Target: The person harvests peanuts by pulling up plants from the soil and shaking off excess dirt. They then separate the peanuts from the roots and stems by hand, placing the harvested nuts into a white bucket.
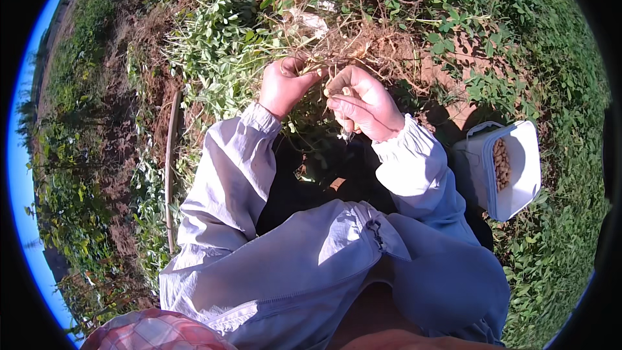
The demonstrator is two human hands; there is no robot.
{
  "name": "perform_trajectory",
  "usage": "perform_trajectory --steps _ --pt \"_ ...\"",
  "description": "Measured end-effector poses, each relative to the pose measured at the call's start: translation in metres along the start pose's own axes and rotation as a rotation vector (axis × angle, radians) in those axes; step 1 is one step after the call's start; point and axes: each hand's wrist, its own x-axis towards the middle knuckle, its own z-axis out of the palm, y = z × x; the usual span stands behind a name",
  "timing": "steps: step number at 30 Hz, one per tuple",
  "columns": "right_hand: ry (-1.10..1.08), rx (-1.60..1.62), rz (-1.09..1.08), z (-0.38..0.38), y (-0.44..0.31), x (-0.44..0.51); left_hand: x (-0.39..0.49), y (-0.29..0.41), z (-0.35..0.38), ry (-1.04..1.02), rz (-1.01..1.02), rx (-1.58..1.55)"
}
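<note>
My left hand (pixel 290 82) is closed on the stems and roots of an uprooted peanut plant (pixel 359 51), whose tangled brown roots spread above both hands. Close beside it, my right hand (pixel 362 102) has its fingers curled around some pale peanut pods (pixel 347 91) at the roots. How many pods lie in the palm is hidden by the fingers. Leafy green stems (pixel 218 53) of pulled plants stretch away to the upper left of my left hand.
A white plastic bucket (pixel 525 170) with peanuts (pixel 501 164) inside stands tilted at my right. On the left a long wooden handle (pixel 171 170) lies on the ground. Green plants (pixel 568 107) grow on the right, and reddish soil (pixel 444 75) shows ahead.
</note>
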Motion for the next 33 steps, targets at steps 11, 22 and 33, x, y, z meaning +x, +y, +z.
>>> perform_trajectory --steps 11,22,33 --pt "0.640 -0.120 -0.560 -0.084 -0.033 -0.137 0.015 0.006 -0.040 0.094 -0.126 -0.732" --pt "1.016 -0.802 -0.267 -0.169 -0.033 -0.192 0.002 0.052 -0.088 0.051 0.017 -0.849" --pt "0.230 -1.012 -0.481 -0.005 -0.024 0.045 0.005 0.043 -0.077 -0.088 -0.074 -0.730"
